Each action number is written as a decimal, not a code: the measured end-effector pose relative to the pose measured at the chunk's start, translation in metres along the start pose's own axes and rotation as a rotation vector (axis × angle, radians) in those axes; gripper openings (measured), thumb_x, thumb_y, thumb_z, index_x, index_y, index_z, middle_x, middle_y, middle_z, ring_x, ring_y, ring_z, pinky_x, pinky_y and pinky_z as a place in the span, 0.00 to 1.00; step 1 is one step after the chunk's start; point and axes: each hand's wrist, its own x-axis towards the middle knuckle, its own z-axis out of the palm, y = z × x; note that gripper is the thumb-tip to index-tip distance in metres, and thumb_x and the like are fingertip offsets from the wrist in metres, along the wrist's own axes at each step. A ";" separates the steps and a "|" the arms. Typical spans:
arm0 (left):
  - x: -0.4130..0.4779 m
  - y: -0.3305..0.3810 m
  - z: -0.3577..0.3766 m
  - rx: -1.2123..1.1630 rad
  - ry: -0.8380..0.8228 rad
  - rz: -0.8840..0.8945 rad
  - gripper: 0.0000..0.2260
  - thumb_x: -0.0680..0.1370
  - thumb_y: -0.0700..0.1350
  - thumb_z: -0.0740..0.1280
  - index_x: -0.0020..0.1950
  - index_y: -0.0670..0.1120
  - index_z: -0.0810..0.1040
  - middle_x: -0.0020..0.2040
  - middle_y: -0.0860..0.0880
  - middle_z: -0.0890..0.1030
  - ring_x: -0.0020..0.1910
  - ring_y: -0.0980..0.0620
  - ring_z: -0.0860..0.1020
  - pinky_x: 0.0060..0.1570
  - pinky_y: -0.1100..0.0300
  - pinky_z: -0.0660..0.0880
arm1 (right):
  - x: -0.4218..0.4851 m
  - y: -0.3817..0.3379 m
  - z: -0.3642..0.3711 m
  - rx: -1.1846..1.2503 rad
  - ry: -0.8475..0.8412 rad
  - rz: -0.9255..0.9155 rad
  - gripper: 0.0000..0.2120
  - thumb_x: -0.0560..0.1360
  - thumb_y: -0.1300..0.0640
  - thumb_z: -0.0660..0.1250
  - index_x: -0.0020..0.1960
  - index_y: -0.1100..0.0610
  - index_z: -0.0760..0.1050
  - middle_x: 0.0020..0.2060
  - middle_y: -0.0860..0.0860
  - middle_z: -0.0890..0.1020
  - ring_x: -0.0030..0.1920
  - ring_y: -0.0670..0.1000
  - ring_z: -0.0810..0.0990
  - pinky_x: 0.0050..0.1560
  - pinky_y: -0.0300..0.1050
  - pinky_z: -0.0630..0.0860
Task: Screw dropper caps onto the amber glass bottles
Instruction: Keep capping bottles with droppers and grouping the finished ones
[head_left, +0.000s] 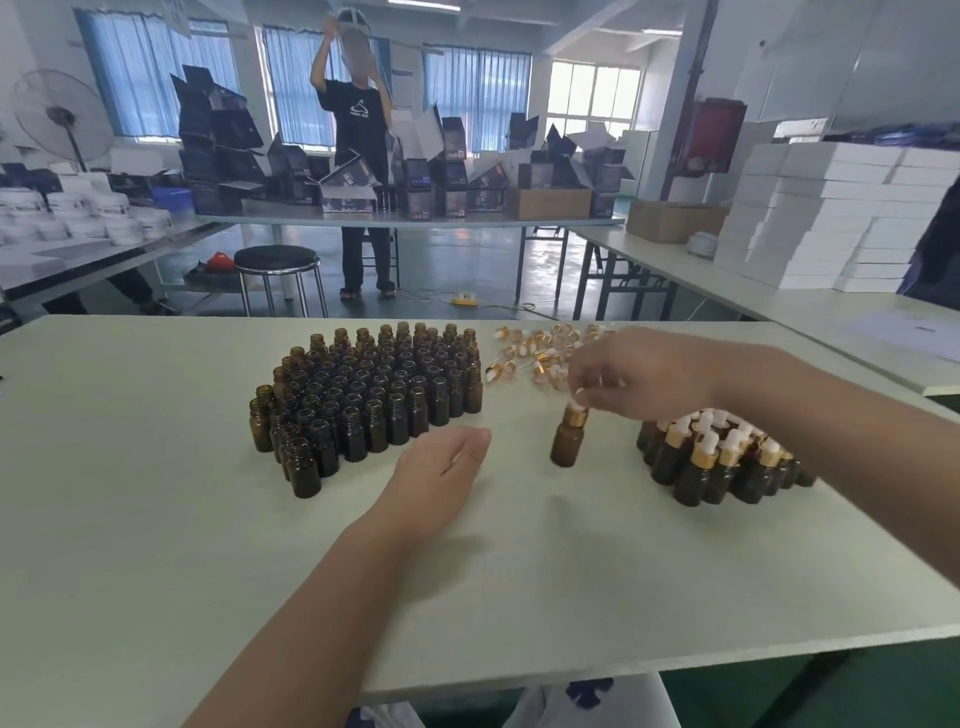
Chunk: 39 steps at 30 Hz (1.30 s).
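One amber bottle (567, 440) stands alone at the table's middle, a gold-collared dropper cap (576, 413) on its neck. My right hand (636, 375) pinches the cap's white bulb from above. My left hand (441, 465) hovers open, palm to the right, between that bottle and the block of uncapped amber bottles (366, 395) on the left. Loose dropper caps (540, 351) lie in a pile behind my right hand. Capped bottles (719, 462) cluster at the right.
The white table (156, 519) has its front edge near me and bare surface at left and front. Beyond it stand a stool (278, 275), other tables with dark boxes (415, 182) and white boxes (831, 213), and a person standing (361, 156).
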 end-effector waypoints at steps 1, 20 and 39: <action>0.000 0.001 0.000 0.001 0.006 -0.003 0.27 0.75 0.66 0.46 0.46 0.47 0.74 0.49 0.39 0.79 0.52 0.42 0.76 0.55 0.42 0.72 | -0.001 0.007 -0.004 -0.015 -0.005 0.024 0.02 0.79 0.52 0.63 0.49 0.50 0.74 0.41 0.42 0.75 0.43 0.41 0.74 0.45 0.39 0.72; 0.002 -0.002 0.000 -0.002 0.018 -0.077 0.14 0.81 0.54 0.57 0.48 0.48 0.78 0.40 0.58 0.75 0.44 0.57 0.73 0.51 0.54 0.72 | -0.007 0.062 0.002 -0.230 -0.173 0.284 0.09 0.78 0.53 0.64 0.56 0.51 0.79 0.56 0.47 0.77 0.55 0.46 0.73 0.61 0.46 0.73; 0.001 -0.001 0.001 -0.024 0.025 -0.141 0.10 0.80 0.53 0.59 0.53 0.50 0.76 0.47 0.54 0.78 0.46 0.53 0.75 0.54 0.51 0.74 | 0.064 0.052 0.009 -0.081 -0.241 0.479 0.18 0.79 0.54 0.62 0.67 0.60 0.72 0.62 0.56 0.76 0.61 0.55 0.74 0.65 0.51 0.71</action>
